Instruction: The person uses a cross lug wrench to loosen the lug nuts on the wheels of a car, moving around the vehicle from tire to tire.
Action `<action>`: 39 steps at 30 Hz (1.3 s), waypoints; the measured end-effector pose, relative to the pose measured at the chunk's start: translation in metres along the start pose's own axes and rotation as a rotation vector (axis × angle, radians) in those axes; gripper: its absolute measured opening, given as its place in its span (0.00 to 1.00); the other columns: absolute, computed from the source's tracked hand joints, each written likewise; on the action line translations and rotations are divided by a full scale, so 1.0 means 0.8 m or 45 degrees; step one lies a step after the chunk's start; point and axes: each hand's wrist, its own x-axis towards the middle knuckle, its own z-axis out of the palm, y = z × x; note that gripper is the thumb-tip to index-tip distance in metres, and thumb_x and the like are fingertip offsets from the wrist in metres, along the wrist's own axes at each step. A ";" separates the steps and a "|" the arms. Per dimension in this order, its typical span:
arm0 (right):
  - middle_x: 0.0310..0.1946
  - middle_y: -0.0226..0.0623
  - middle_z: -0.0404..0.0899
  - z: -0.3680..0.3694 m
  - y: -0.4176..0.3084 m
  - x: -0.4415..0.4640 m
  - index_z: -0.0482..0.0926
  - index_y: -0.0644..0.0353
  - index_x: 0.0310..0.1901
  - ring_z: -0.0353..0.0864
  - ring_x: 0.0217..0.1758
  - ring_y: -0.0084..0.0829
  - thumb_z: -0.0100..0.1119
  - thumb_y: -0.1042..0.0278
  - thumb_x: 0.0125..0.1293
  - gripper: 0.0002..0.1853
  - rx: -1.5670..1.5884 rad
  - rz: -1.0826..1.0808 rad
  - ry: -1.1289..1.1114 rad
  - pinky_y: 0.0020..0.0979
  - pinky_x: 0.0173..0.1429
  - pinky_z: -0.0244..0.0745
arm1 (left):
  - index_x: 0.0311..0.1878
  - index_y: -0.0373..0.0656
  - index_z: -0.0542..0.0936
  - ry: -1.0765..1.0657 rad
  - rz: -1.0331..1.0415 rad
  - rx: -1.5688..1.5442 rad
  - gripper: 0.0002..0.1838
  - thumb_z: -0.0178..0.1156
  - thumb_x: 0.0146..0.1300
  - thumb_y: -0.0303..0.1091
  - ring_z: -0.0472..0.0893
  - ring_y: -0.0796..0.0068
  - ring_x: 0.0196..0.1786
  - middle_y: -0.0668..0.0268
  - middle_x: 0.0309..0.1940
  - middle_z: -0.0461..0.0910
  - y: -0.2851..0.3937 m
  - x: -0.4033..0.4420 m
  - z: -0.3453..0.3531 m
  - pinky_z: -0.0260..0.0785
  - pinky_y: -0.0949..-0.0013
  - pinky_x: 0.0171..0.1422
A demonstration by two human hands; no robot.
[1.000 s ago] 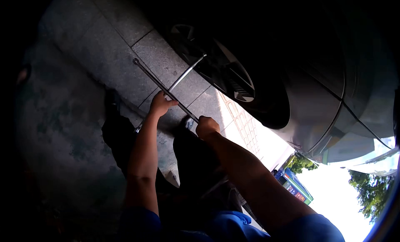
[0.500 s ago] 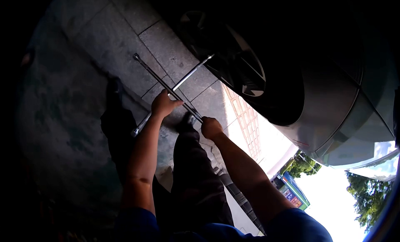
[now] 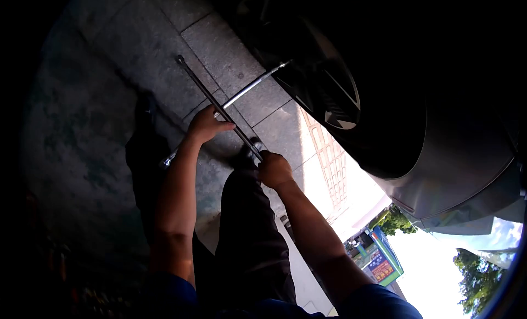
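A long metal four-way lug wrench point(image 3: 201, 87) reaches toward the dark car wheel point(image 3: 341, 102). One arm's tip overlaps the wheel in view; whether it touches a nut is too dark to tell. My left hand point(image 3: 207, 126) is closed around the wrench near its crossing, thumb lying along a bar. Around the near end of the other bar, my right hand point(image 3: 274, 169) is closed in a fist. Another end of the wrench shows beside my left forearm.
The silver car body point(image 3: 461, 171) rises at the right, above the wheel. Grey paving point(image 3: 236, 61) lies below, with sunlit brick pattern point(image 3: 328, 160) beyond the shade. My legs point(image 3: 250, 231) stand close behind the wrench. A colourful sign point(image 3: 381, 264) is farther off.
The view has shifted slightly, moving the wheel and car rightward in the picture. Both hands appear a little farther left, still gripping the lug wrench. Its far tip appears higher.
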 end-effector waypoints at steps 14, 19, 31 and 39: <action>0.36 0.52 0.83 0.091 0.084 0.134 0.81 0.55 0.41 0.82 0.43 0.56 0.59 0.50 0.65 0.16 0.096 0.052 0.297 0.51 0.45 0.78 | 0.43 0.36 0.76 0.391 -0.255 0.534 0.34 0.80 0.40 0.51 0.83 0.52 0.48 0.52 0.39 0.83 0.028 0.017 0.073 0.71 0.52 0.53; 0.41 0.49 0.84 0.101 0.076 0.156 0.80 0.53 0.46 0.83 0.49 0.54 0.55 0.44 0.65 0.21 0.037 0.185 0.246 0.49 0.52 0.77 | 0.42 0.37 0.76 0.462 -0.224 0.549 0.33 0.80 0.39 0.49 0.83 0.52 0.46 0.52 0.38 0.83 0.015 0.019 0.076 0.70 0.52 0.51; 0.40 0.55 0.83 0.095 0.084 0.131 0.81 0.57 0.42 0.82 0.48 0.55 0.52 0.43 0.68 0.23 0.050 -0.022 0.185 0.51 0.52 0.77 | 0.46 0.33 0.75 0.505 -0.147 0.530 0.35 0.81 0.39 0.45 0.82 0.47 0.48 0.47 0.41 0.82 0.025 -0.011 0.074 0.74 0.55 0.53; 0.35 0.51 0.83 0.120 0.117 0.055 0.81 0.55 0.39 0.82 0.42 0.56 0.55 0.46 0.67 0.19 0.004 0.017 0.166 0.52 0.47 0.77 | 0.51 0.33 0.74 0.307 -0.235 0.485 0.36 0.78 0.45 0.47 0.81 0.46 0.51 0.46 0.45 0.81 0.022 -0.075 0.108 0.73 0.55 0.56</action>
